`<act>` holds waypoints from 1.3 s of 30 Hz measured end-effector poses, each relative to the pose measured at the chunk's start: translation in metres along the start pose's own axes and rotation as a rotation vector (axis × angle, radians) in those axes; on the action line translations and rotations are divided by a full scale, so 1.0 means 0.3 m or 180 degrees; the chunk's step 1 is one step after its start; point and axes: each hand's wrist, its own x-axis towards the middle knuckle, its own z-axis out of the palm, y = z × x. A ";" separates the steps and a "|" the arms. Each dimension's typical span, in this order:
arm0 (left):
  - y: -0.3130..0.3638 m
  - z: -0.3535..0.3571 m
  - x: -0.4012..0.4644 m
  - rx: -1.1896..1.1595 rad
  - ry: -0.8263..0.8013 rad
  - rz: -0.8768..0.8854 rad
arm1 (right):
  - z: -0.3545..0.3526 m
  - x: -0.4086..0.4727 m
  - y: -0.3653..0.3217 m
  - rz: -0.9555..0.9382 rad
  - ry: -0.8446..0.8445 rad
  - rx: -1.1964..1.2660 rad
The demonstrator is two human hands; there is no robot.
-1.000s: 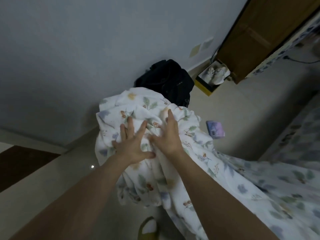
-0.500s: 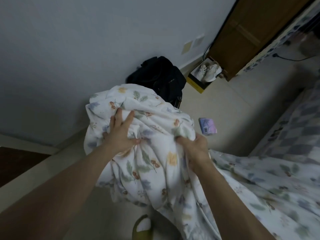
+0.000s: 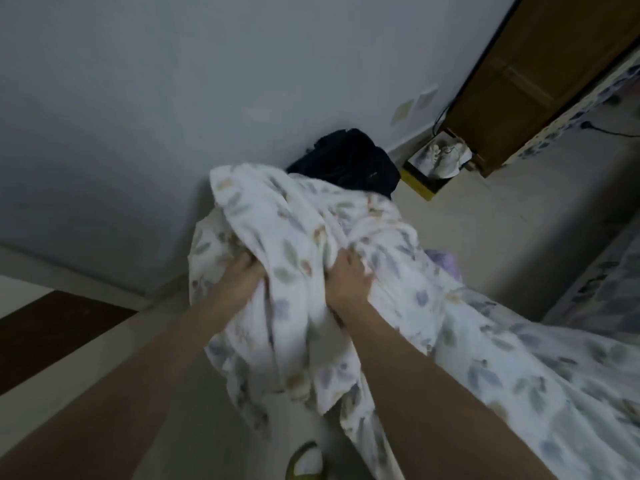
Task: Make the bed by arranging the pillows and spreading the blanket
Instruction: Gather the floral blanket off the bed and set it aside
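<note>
A white blanket (image 3: 294, 244) printed with leaves and flowers is bunched up in front of me, and its rest trails down to the lower right over the bed. My left hand (image 3: 239, 282) grips a fold of the bunch from below, its fingers buried in the cloth. My right hand (image 3: 348, 278) grips the fabric beside it, fingers curled into the folds. The bed (image 3: 602, 289) with a patterned sheet shows at the right edge. No pillow is in view.
A black bag (image 3: 349, 161) leans against the grey wall behind the blanket. A yellow box holding white shoes (image 3: 440, 161) stands by a wooden cabinet (image 3: 540, 74). A purple item (image 3: 445, 259) lies on the floor, and a green slipper (image 3: 306, 462) is below me.
Both hands have shifted their hold on the blanket; the left went from lying spread on top to gripping from under. The bunch has been gathered and lifted higher, covering more of the black bag.
</note>
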 end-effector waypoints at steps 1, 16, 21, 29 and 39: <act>-0.010 0.015 -0.011 0.0346 -0.0202 0.0036 | 0.005 -0.016 0.041 0.0115 -0.0121 -0.0385; 0.029 0.269 -0.181 0.2843 0.0099 0.1618 | -0.035 -0.079 0.189 -0.0465 0.0060 0.1417; 0.000 0.313 -0.057 0.3711 -0.0848 0.0340 | -0.190 -0.204 0.565 0.0775 0.0397 0.0205; -0.039 0.401 -0.072 0.3802 -0.0075 0.0796 | -0.346 -0.547 1.220 0.2524 0.0453 -0.0724; 0.045 0.430 -0.127 0.3768 -0.0293 0.0255 | -0.563 -0.482 1.150 0.1808 0.0589 0.0902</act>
